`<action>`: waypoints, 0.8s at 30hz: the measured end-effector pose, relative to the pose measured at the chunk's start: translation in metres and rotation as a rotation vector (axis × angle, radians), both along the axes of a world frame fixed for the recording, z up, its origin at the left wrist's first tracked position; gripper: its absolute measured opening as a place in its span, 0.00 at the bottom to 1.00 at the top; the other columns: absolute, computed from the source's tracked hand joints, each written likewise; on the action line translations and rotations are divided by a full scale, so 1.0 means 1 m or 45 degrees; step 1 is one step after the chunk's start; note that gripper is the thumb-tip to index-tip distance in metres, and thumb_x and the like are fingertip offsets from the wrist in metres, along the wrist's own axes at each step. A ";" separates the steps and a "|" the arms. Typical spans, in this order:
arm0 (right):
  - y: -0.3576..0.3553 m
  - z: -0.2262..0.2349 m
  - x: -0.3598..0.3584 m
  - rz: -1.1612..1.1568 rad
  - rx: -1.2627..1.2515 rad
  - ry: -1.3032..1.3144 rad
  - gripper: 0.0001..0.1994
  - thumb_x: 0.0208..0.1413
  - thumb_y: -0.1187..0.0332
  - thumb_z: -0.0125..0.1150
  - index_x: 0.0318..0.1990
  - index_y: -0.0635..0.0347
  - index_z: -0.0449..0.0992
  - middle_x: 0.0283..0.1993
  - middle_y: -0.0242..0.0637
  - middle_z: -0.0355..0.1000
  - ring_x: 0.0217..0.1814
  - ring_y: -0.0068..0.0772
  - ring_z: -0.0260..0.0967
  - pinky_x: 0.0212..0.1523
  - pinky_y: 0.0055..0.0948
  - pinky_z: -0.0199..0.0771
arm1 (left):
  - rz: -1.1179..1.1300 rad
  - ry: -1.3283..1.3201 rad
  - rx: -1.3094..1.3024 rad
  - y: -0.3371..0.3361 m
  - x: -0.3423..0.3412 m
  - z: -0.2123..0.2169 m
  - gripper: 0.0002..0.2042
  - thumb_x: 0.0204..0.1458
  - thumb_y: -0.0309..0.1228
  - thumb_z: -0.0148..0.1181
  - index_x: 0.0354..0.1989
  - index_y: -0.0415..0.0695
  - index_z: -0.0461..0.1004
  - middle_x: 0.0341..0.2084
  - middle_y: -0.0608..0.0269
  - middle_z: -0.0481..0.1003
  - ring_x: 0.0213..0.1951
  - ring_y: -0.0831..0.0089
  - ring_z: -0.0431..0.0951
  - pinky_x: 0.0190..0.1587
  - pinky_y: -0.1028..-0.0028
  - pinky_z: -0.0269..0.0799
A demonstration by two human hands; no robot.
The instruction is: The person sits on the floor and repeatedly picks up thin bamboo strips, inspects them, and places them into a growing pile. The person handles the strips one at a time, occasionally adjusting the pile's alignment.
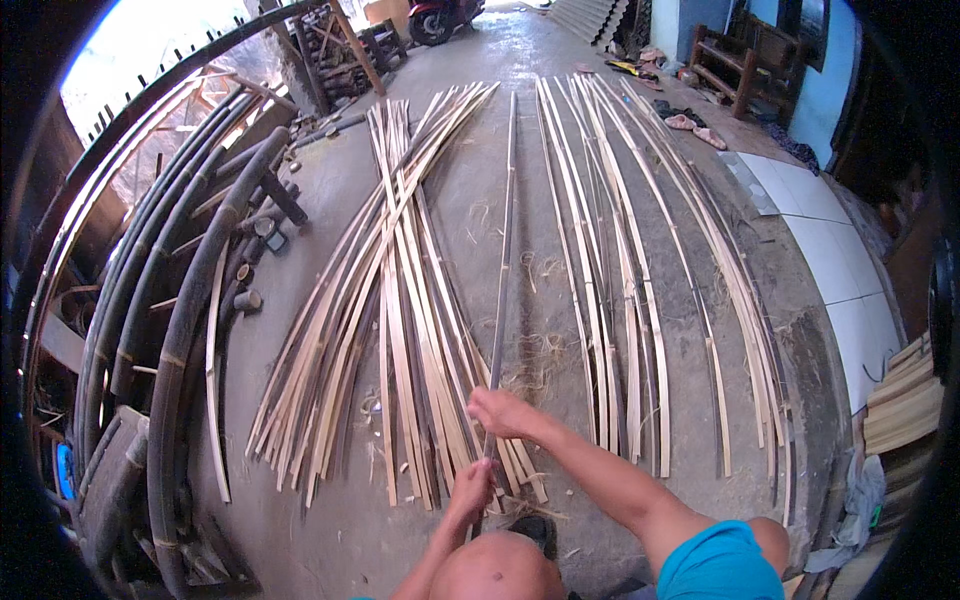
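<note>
A long, narrow bamboo strip (507, 215), dark-sided with pale joints, runs away from me over the concrete floor. My right hand (500, 412) is closed around it, with the forearm reaching in from the lower right. Just below, nearer to me, my left hand (472, 487) grips the same strip close to its near end. Whether either hand also holds a small tool is hidden by the fingers. Left of the strip lies a crossed pile of split bamboo strips (395, 290), pale inside and dark outside. More loose bamboo strips (625, 300) are laid lengthwise on the right.
Thin shavings (540, 345) litter the floor around the held strip. Dark bamboo poles (215, 270) lean on a rack at the left. White tiles (815, 245) edge the right side, with sandals (690, 125) and a wooden bench (735, 70) beyond. A motorcycle (440, 20) stands far back.
</note>
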State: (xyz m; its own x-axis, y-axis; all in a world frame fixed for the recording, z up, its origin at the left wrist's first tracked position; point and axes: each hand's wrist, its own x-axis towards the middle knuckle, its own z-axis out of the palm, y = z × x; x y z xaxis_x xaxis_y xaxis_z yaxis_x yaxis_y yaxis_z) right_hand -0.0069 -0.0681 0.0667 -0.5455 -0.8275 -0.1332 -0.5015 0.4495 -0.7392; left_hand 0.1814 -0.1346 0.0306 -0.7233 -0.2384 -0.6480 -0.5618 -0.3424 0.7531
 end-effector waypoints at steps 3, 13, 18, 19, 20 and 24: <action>-0.011 0.033 0.016 0.474 -0.258 -0.493 0.12 0.62 0.58 0.55 0.39 0.59 0.73 0.35 0.34 0.72 0.39 0.30 0.71 0.41 0.33 0.72 | -0.050 0.065 -0.057 -0.017 -0.004 0.008 0.18 0.64 0.48 0.44 0.37 0.47 0.73 0.19 0.71 0.68 0.17 0.80 0.64 0.18 0.79 0.58; 0.074 -0.026 -0.046 -0.491 0.213 -0.138 0.15 0.62 0.55 0.54 0.43 0.57 0.77 0.38 0.45 0.76 0.35 0.37 0.73 0.38 0.36 0.74 | 0.077 0.261 0.012 -0.004 -0.091 0.011 0.12 0.60 0.36 0.55 0.44 0.41 0.68 0.31 0.64 0.72 0.22 0.75 0.76 0.22 0.76 0.73; 0.045 -0.087 0.012 -0.678 -0.495 -1.417 0.12 0.64 0.60 0.53 0.44 0.59 0.77 0.39 0.33 0.76 0.35 0.24 0.72 0.36 0.27 0.74 | -0.147 0.394 -0.352 0.007 -0.093 0.000 0.14 0.60 0.34 0.54 0.44 0.35 0.75 0.30 0.60 0.78 0.29 0.78 0.76 0.33 0.75 0.73; 0.039 -0.088 0.022 -0.760 -0.615 -1.433 0.12 0.64 0.61 0.54 0.44 0.60 0.77 0.38 0.34 0.76 0.35 0.25 0.72 0.37 0.26 0.73 | -0.174 0.378 -0.482 0.004 -0.088 -0.003 0.14 0.60 0.34 0.54 0.45 0.34 0.75 0.30 0.60 0.78 0.29 0.79 0.75 0.33 0.75 0.72; 0.034 -0.087 0.029 -0.843 -0.736 -1.447 0.13 0.63 0.62 0.55 0.45 0.62 0.77 0.38 0.34 0.76 0.35 0.25 0.72 0.37 0.26 0.73 | -0.203 0.361 -0.611 0.001 -0.083 -0.005 0.15 0.60 0.34 0.53 0.46 0.34 0.75 0.29 0.61 0.79 0.29 0.80 0.73 0.34 0.75 0.71; 0.028 -0.116 0.042 -0.886 -0.764 -1.318 0.11 0.61 0.63 0.59 0.42 0.62 0.77 0.34 0.33 0.76 0.33 0.24 0.72 0.35 0.26 0.74 | -0.161 0.270 -0.525 -0.003 -0.073 -0.015 0.15 0.58 0.34 0.54 0.44 0.34 0.77 0.24 0.64 0.77 0.28 0.80 0.72 0.32 0.75 0.69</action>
State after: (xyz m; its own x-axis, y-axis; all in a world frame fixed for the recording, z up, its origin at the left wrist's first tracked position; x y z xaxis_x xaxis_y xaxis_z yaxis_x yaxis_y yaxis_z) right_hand 0.0356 -0.0405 -0.0490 -0.7378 -0.5027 -0.4506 0.5828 -0.1374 -0.8010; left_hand 0.1088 -0.1378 0.0161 -0.8693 -0.3462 -0.3529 -0.3992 0.0704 0.9142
